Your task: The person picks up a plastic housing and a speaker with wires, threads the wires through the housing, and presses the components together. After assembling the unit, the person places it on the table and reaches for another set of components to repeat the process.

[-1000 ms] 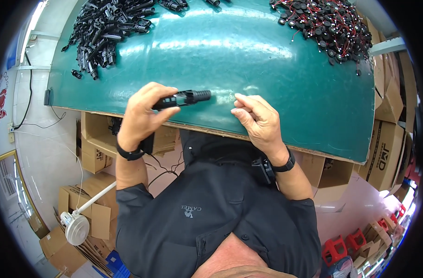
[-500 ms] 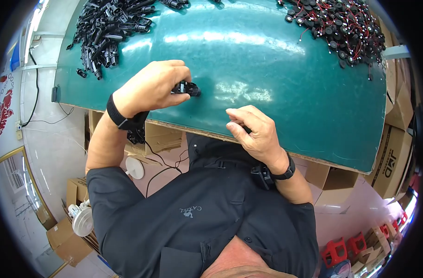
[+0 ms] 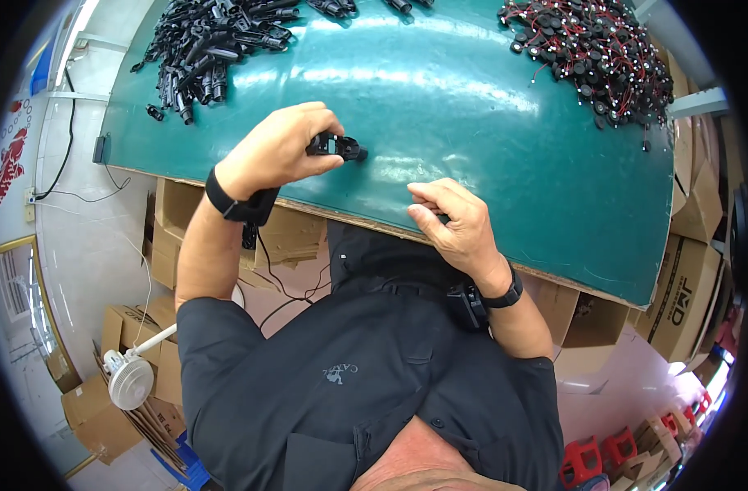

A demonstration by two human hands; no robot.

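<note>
My left hand [image 3: 288, 147] grips a black plastic housing [image 3: 341, 147] between thumb and fingers, just above the green tabletop [image 3: 439, 106]. The housing has an open hollow on its upper side and a rounded end pointing right. Nearer the front edge, my right hand [image 3: 460, 225] is closed, its fingers curled toward the thumb. A small dark patch shows between them, but what it is cannot be made out. The two hands are apart.
A heap of black plastic housings [image 3: 214, 49] lies at the far left, with a few more along the back. Small round black parts with red wires [image 3: 591, 61] are piled at the far right. Cardboard boxes [image 3: 681, 299] and a white fan [image 3: 131, 381] stand around the table.
The housing in my left hand now shows more of its hollow side. My right hand keeps nearly the same pose. The whole view has shifted slightly.
</note>
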